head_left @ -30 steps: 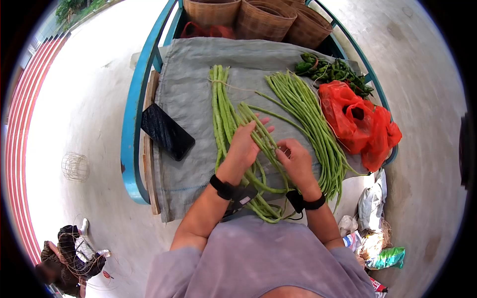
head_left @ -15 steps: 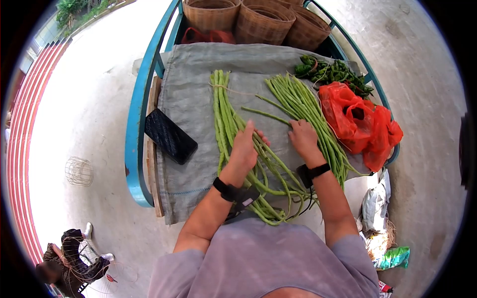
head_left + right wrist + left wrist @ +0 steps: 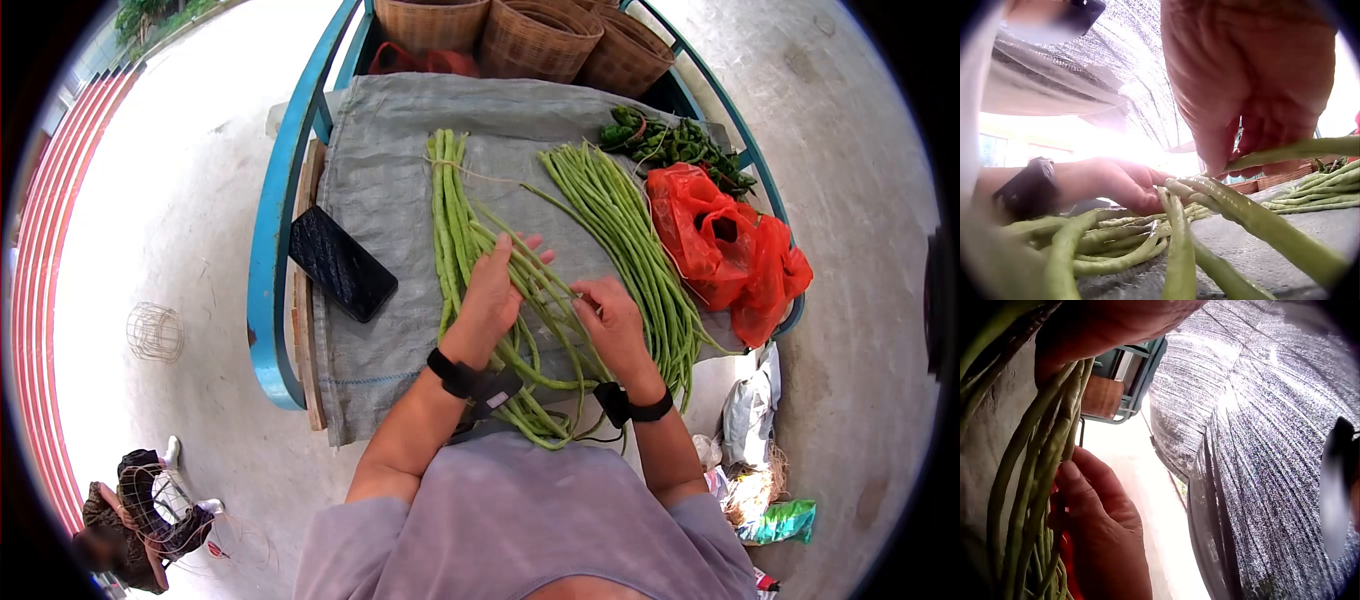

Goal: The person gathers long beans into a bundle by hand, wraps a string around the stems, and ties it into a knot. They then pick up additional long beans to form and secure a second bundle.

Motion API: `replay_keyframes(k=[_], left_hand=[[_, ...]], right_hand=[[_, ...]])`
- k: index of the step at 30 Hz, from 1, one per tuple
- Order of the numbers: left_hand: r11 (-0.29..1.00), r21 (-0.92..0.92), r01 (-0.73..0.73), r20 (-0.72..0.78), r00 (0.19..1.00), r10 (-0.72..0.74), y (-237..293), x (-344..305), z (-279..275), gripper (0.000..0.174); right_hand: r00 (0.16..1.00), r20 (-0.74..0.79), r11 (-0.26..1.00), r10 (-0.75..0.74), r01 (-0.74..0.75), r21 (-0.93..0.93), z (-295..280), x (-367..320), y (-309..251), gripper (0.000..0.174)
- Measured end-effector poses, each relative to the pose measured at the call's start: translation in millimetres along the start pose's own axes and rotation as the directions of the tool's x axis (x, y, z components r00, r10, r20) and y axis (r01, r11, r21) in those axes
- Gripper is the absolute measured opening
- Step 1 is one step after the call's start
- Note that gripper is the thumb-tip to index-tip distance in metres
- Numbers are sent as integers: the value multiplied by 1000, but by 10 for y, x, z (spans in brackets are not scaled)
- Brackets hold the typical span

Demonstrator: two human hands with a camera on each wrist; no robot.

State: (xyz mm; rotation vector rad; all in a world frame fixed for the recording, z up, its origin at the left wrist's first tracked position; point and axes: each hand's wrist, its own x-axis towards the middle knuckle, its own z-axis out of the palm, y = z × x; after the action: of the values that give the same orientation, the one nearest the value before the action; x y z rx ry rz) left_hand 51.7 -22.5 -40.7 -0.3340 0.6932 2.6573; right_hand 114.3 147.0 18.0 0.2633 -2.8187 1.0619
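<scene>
My left hand [image 3: 492, 295] grips several long green beans [image 3: 540, 290], their tips pointing up past the thumb. It lies over the left bundle of beans [image 3: 447, 215], which has a thin tie [image 3: 440, 162] round its upper end. Just to the right, my right hand [image 3: 612, 322] pinches a long bean [image 3: 1297, 152] between thumb and fingers, seen closest in the right wrist view. Its fingertips are beside the beans held in the left hand. Right of both hands lies a larger pile of long beans [image 3: 625, 225] on the grey cloth [image 3: 380, 130].
A black phone [image 3: 342, 265] lies at the cloth's left side. Green peppers [image 3: 680, 145] and a red plastic bag [image 3: 700, 225] are at the right. Wicker baskets [image 3: 535, 40] stand at the back inside the blue cart rail [image 3: 270, 260]. A person [image 3: 130, 520] sits at lower left.
My right hand went out to a loose bean by the right pile, then came back beside the left hand with it. That bean is gone from the cloth. The left hand keeps its beans.
</scene>
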Motion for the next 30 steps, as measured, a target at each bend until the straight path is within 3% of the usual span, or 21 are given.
replay_keyframes(k=[5,8,11,13,15,18,21,24,28,30], left_hand=[[1000,-6,-8,-27,1000,8,43,-41,75,37],[999,-36,17,-49,999,-18,-30,47,-45,30],[999,-45,26,-133,991,-32,-11,27,20,23],[999,-19,39,-116,992,-41,-8,40,-9,21],[999,10,39,-114,993,-38,-26,65,-40,21],[998,49,26,-129,991,-20,-34,90,-71,21],[998,55,39,-142,989,-31,-28,63,-79,24],[997,54,62,-127,990,-55,25,18,-37,34],[992,109,59,-63,997,-53,33,41,-28,45],[991,122,48,-27,999,-45,30,44,-13,49]], right_hand=[[996,71,997,-51,55,-57,-67,-72,103,18],[990,132,999,-44,42,14,-115,-44,189,19],[999,-31,997,33,-31,63,-117,226,391,22],[996,-91,968,-7,-16,-249,-81,382,663,28],[990,-115,810,-79,-4,-587,30,485,922,29],[991,-44,779,124,-125,-615,129,607,1010,26],[986,-35,853,165,-161,-496,134,608,994,23],[977,-31,964,209,-211,-159,-12,480,712,22],[981,-109,976,163,-144,162,-51,200,378,22],[991,-48,990,121,-117,84,-54,100,243,21]])
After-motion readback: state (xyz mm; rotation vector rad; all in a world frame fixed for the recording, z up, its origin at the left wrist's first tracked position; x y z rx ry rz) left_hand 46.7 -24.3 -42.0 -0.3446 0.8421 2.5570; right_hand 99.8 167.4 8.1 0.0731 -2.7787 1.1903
